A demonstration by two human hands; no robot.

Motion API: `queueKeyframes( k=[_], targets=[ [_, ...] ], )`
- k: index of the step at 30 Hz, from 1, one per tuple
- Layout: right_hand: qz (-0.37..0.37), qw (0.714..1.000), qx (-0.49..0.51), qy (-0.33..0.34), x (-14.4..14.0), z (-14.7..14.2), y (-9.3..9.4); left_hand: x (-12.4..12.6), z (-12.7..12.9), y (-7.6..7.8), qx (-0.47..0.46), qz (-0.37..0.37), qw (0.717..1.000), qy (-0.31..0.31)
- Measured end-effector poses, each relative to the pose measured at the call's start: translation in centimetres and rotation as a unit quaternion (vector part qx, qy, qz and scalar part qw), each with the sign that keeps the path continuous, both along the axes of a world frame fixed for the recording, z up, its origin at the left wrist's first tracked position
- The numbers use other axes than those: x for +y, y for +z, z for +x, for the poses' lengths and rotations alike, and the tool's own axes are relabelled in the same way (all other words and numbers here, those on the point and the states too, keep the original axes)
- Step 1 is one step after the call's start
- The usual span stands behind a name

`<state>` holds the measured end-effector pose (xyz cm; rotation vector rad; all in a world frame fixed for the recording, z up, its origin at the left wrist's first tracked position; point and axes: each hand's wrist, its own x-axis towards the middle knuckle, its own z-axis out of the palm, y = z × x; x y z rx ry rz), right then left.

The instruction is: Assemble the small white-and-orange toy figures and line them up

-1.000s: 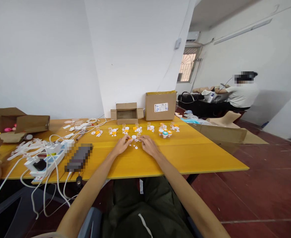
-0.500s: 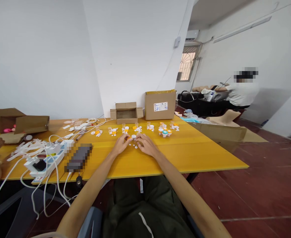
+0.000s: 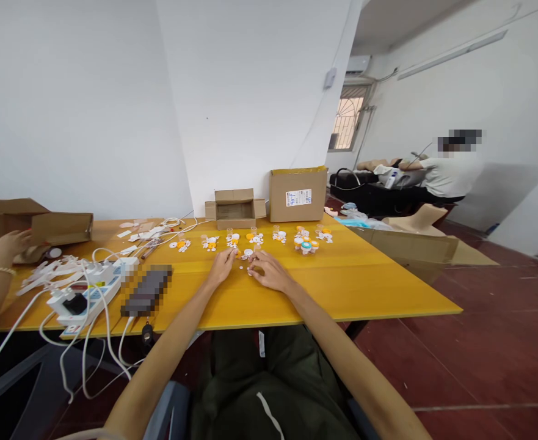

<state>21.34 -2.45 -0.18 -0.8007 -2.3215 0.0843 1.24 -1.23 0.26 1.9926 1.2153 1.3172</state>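
Above the wooden table, my left hand point(image 3: 223, 267) is closed, its fingertips pinching a small orange plastic part that is mostly hidden. Facing it, my right hand point(image 3: 271, 272) has thumb and forefinger curled together on a small white plastic part point(image 3: 249, 272) near the tabletop. Between and just beyond the hands lies a round white piece point(image 3: 248, 252). Behind them runs a row of little piles of orange and white plastic parts point(image 3: 254, 238), some with clear cups. Right of my right hand stands a cluster of jar-like pieces with orange and teal tops point(image 3: 306, 247).
A small open carton point(image 3: 235, 223) and a larger closed box point(image 3: 297, 195) stand at the back. Left are a phone point(image 3: 147, 290), a power strip point(image 3: 99, 296) with tangled cables, and another person's hand point(image 3: 14, 244) at an open box point(image 3: 69, 227). Someone sits far right.
My right hand has moved slightly down and its thumb and forefinger now meet lower, at the small white part. The other person's hand at left has reached further toward the open box.
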Motion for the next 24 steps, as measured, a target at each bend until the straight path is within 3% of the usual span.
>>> queueKeyframes(
  k=[9, 16, 24],
  targets=[
    [0.014, 0.999, -0.034, 0.025, -0.8, -0.8, 0.4, -0.1, -0.1, 0.9, -0.101, -0.039, 0.994, -0.011],
    [0.046, 0.993, -0.002, -0.112, 0.1, -0.6, -0.4, -0.5, -0.1, 1.3, -0.155, -0.047, 0.987, -0.022],
    [0.037, 0.975, -0.094, -0.200, 0.1, -0.6, -0.6, -1.0, 0.1, 1.6, -0.154, -0.051, 0.985, -0.053]
  ],
)
